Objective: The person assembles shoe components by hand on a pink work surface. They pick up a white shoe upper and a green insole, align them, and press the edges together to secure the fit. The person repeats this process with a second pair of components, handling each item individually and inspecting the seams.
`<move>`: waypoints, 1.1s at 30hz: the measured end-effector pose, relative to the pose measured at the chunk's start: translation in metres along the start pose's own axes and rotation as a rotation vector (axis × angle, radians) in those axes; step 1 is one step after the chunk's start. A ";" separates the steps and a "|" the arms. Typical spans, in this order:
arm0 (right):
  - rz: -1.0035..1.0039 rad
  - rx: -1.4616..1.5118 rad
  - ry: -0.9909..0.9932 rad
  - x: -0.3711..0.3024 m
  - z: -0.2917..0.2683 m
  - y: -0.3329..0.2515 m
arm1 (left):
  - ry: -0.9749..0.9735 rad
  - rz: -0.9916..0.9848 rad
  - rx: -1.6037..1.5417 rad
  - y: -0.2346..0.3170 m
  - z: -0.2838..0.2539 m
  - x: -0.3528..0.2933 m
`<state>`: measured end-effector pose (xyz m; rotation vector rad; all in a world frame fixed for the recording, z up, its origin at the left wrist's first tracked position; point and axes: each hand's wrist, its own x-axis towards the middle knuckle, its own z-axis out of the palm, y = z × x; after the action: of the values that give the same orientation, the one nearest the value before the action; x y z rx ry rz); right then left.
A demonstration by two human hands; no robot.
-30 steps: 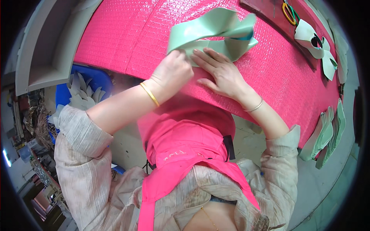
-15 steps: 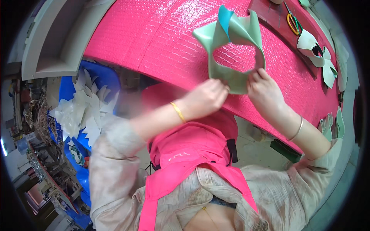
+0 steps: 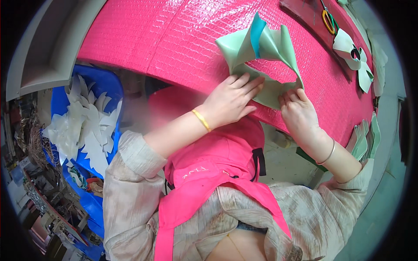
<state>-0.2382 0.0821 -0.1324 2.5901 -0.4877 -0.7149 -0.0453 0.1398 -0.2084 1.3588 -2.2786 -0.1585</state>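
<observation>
A pale green leather-like piece (image 3: 237, 45) forms a loose ring at the near edge of the pink-covered table (image 3: 183, 48), with pointed flaps standing up at its far side. A teal strip (image 3: 257, 37) runs up its far side. My left hand (image 3: 230, 98) lies with outstretched fingers over the near left part of the ring, thumb apart. At the near right, my right hand (image 3: 298, 108) pinches the edge between curled fingers and thumb. Part of the near band is hidden under my hands.
A blue bin (image 3: 115, 87) of white offcuts (image 3: 89, 117) stands at the left, below a grey tray (image 3: 48, 52). Scissors (image 3: 328, 21) lie on a dark red board (image 3: 305, 15) at the far right. Nearby are pale cut pieces (image 3: 346, 48); stacked green pieces (image 3: 361, 139) sit at the right edge.
My left hand has gone from a closed grip on the near edge to fingers stretched over the piece. The near band has tilted, narrowing the opening. My right hand keeps its pinch.
</observation>
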 end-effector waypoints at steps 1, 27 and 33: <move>-0.001 -0.013 0.000 0.001 0.000 0.002 | 0.006 -0.013 -0.001 0.002 0.000 0.006; -0.055 0.088 0.025 0.003 -0.001 0.012 | -0.289 0.089 0.254 0.034 0.012 0.041; -0.003 0.265 0.093 -0.009 0.002 0.022 | 0.032 0.132 0.266 0.040 0.037 0.038</move>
<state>-0.2516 0.0669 -0.1197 2.8551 -0.5838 -0.5605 -0.1089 0.1216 -0.2149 1.3186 -2.4183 0.2165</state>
